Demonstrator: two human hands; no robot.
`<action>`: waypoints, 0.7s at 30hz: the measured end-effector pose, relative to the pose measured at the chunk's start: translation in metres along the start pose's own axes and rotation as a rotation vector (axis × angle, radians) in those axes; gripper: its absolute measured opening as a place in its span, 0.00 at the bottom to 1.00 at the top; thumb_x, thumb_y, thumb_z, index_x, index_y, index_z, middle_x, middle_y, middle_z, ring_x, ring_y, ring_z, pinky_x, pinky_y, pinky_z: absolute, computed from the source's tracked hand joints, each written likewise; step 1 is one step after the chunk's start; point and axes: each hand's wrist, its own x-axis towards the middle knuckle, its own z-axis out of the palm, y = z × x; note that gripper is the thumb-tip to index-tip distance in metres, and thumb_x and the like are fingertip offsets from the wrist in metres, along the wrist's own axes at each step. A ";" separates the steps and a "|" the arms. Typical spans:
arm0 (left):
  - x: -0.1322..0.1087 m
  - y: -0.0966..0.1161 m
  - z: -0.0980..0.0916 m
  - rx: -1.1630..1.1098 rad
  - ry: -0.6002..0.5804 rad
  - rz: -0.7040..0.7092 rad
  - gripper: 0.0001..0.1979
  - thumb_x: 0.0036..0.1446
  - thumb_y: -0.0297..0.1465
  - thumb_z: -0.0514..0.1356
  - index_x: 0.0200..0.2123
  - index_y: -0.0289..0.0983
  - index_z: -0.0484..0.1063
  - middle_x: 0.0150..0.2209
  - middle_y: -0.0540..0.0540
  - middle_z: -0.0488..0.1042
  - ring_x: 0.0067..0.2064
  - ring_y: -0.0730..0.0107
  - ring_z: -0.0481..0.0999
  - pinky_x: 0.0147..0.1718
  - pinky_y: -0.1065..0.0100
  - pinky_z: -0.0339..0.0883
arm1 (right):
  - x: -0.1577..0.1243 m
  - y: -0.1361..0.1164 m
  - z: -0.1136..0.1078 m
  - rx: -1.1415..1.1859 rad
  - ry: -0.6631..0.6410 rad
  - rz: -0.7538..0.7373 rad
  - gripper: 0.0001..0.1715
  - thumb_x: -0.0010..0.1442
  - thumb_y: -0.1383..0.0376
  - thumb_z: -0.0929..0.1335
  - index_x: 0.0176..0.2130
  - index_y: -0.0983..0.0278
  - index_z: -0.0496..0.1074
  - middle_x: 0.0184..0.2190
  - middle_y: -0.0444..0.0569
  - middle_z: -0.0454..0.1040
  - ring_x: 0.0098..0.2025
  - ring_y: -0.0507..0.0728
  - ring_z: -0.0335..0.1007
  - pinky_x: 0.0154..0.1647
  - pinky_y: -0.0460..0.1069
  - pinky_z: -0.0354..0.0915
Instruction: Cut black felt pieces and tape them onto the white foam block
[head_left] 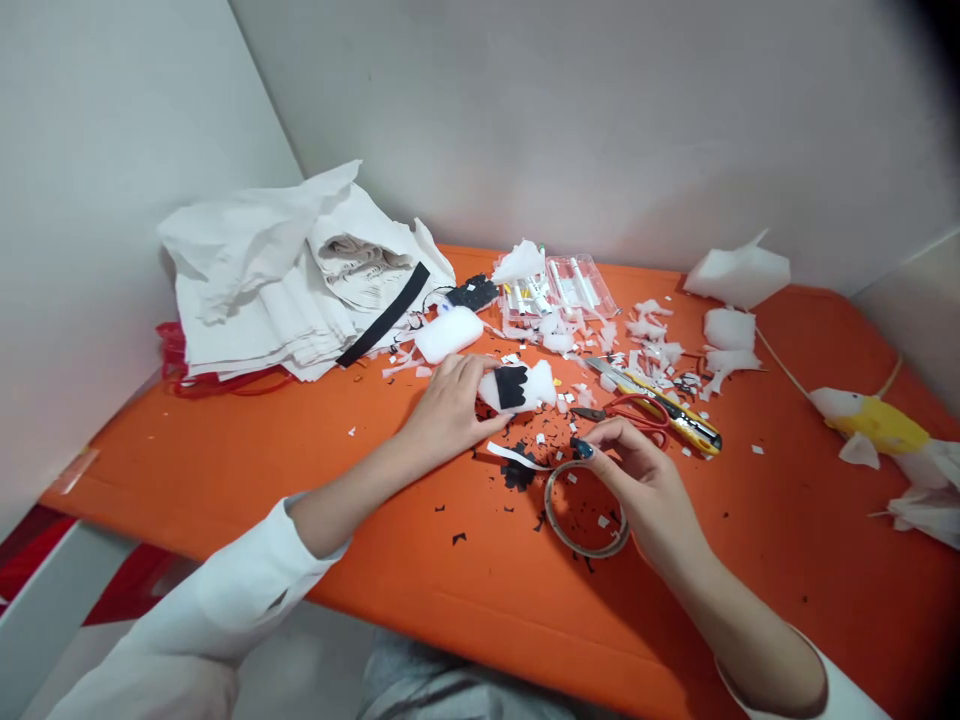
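Observation:
My left hand [450, 405] is closed around the end of a small white foam piece [538, 386] and holds it at the table. A black strip with a scalloped edge [512, 388] lies across the foam. My right hand [637, 475] is raised a little, thumb and fingers pinched together on a small dark piece [576, 445]. Just under it lies a roll of tape [553, 512], nearly down to its ring. Red-handled scissors [637, 403] and a yellow utility knife [679, 418] rest beyond the right hand. Between my hands are a white strip [517, 456] and black scraps [519, 474].
White and black offcuts are scattered over the orange table [322, 470]. At the back left are crumpled white sheets [262, 270] and a black strip [386, 315]. A clear case of markers [574, 285] stands at the back. On the right lies a yellow-and-white fish shape [889, 425].

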 end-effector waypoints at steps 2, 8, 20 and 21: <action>-0.009 0.013 -0.001 0.002 0.004 0.093 0.26 0.56 0.41 0.63 0.53 0.35 0.63 0.50 0.38 0.71 0.51 0.55 0.68 0.50 0.56 0.61 | 0.000 -0.002 0.003 0.011 0.003 -0.010 0.08 0.60 0.59 0.70 0.33 0.61 0.72 0.32 0.45 0.69 0.34 0.54 0.67 0.34 0.47 0.65; -0.025 0.032 -0.001 0.017 0.117 0.275 0.24 0.56 0.41 0.63 0.51 0.34 0.63 0.45 0.37 0.74 0.44 0.56 0.72 0.40 0.61 0.60 | -0.003 -0.006 0.006 -0.069 0.069 -0.063 0.05 0.61 0.61 0.69 0.33 0.60 0.72 0.34 0.46 0.68 0.38 0.55 0.66 0.34 0.48 0.64; -0.028 0.030 0.000 0.018 0.125 0.334 0.22 0.56 0.40 0.63 0.49 0.35 0.64 0.45 0.36 0.75 0.44 0.57 0.72 0.40 0.61 0.58 | -0.003 -0.008 0.000 -0.203 0.013 -0.086 0.06 0.62 0.61 0.68 0.33 0.59 0.72 0.34 0.48 0.70 0.39 0.57 0.66 0.32 0.50 0.63; -0.028 0.031 0.000 0.022 0.135 0.347 0.22 0.56 0.40 0.63 0.49 0.35 0.64 0.45 0.36 0.75 0.44 0.57 0.72 0.40 0.61 0.58 | -0.004 -0.008 0.000 -0.200 0.008 -0.086 0.06 0.62 0.61 0.68 0.33 0.59 0.72 0.34 0.48 0.70 0.39 0.57 0.66 0.32 0.50 0.63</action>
